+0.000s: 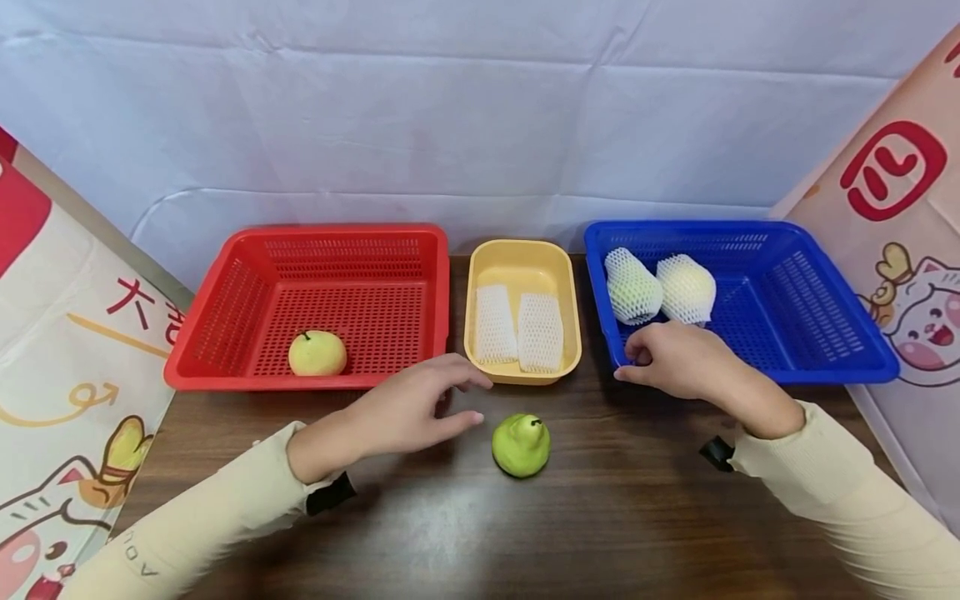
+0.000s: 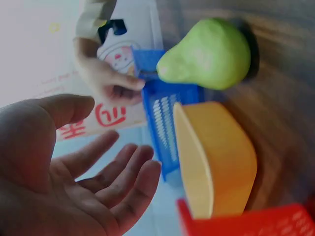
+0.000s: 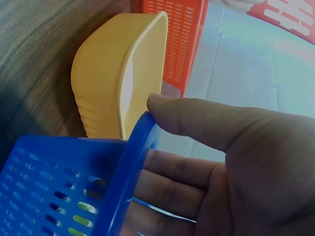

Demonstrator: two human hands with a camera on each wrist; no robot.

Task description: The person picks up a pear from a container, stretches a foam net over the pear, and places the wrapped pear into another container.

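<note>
My right hand is at the near left corner of the blue basket. In the right wrist view the thumb lies on the basket's rim and the other fingers curl behind it, pinching the rim. Two fruits in white foam nets, one greenish and one pale yellow, lie inside on the left. My left hand hovers over the table with thumb and fingers spread, holding nothing. Just right of its fingertips a green pear stands upright on the table, stem up.
Between the baskets sits a yellow tray holding two flat foam net sleeves. The red basket on the left contains a round yellow fruit with a dark stem. A pale cloth hangs behind the brown wooden table.
</note>
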